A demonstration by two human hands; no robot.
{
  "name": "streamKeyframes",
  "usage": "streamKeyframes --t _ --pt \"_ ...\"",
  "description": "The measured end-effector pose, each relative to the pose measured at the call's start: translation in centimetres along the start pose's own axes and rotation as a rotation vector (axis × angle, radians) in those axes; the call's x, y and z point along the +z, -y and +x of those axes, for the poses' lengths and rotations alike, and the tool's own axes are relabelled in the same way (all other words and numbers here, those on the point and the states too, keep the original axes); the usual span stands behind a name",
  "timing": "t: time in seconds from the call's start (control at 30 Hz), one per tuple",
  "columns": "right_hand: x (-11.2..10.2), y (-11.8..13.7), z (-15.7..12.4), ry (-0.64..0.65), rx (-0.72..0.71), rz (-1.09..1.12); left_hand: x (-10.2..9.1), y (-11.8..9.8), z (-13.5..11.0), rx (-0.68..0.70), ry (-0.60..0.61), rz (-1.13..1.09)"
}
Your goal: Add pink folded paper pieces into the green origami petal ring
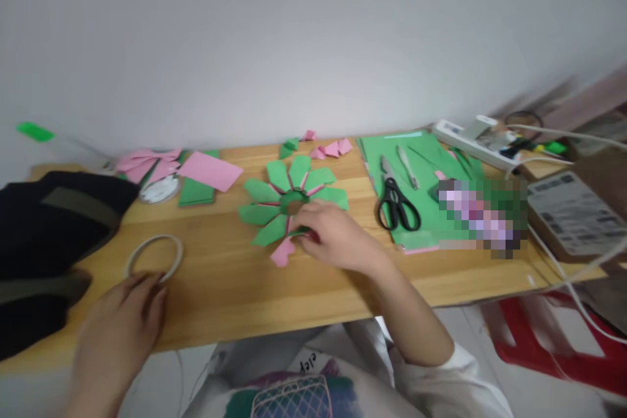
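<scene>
A ring-shaped paper flower (279,189), made of folded green pieces edged in pink, lies at the middle of the wooden table. My right hand (326,235) is at its near right side, with closed fingers on a green folded piece. Just left of those fingers a pink paper piece (282,252) sticks out. The fingers hide part of the flower there. My left hand (134,313) grips the near edge of a thin pale ring (179,251) that looks like a tape roll. Motion blurs this hand slightly.
Black-handled scissors (398,209) and a cutter (407,167) lie on green sheets (431,209) at right. Pink folded pieces (333,147), a pink sheet (210,171) and a white disc (160,189) are farther back. Dark cloth (59,222) covers the left; a power strip (475,144) and cables are right.
</scene>
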State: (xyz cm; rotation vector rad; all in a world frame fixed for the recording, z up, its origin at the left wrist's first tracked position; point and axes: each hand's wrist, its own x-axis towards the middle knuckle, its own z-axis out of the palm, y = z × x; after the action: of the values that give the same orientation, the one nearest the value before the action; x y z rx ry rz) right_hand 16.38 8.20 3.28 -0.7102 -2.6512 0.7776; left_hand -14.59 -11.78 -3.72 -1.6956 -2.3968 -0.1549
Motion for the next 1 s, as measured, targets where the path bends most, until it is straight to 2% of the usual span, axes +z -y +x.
streamKeyframes --t 0.07,0.2,0.3,0.37,0.43,0.57,0.67,0.73,0.83,1.0 --pt "-0.3 -0.4 -0.1 0.001 -0.07 0.046 -0.7 -1.2 0.1 0.009 -0.042 -0.02" --pt "-1.3 -1.4 -0.2 -0.061 -0.218 0.212 -2.0 -2.4 -0.3 -0.016 -0.065 -0.232" --pt "-1.8 -1.0 -0.6 -0.223 -0.171 0.33 -3.2 -4.0 -1.4 -0.132 -0.049 -0.628" --pt "-1.6 0.3 -1.1 -0.339 -0.127 0.342 -4.3 -5.4 -2.1 -0.154 -0.023 -0.843" --pt "-0.9 2.5 -1.6 -0.374 -0.115 0.326 -5.4 -6.6 -2.7 -0.08 0.025 -1.017" --pt "1.9 6.7 -2.0 -0.27 -0.144 0.19 -6.8 -7.7 -3.1 0.115 0.134 -1.243" --pt "3.9 8.3 -1.8 -0.318 -0.172 0.114 -7.0 -7.9 -3.4 0.201 0.165 -1.392" --pt "4.7 8.7 -1.7 -0.383 -0.218 0.099 -7.1 -8.1 -3.8 0.205 0.191 -1.499" --pt "5.0 8.9 -1.9 -0.444 -0.286 0.009 -7.7 -8.7 -4.4 0.178 0.256 -1.568" --pt "5.0 9.5 -3.0 -0.423 -0.321 -0.154 -8.5 -9.2 -4.9 0.21 0.329 -1.417"
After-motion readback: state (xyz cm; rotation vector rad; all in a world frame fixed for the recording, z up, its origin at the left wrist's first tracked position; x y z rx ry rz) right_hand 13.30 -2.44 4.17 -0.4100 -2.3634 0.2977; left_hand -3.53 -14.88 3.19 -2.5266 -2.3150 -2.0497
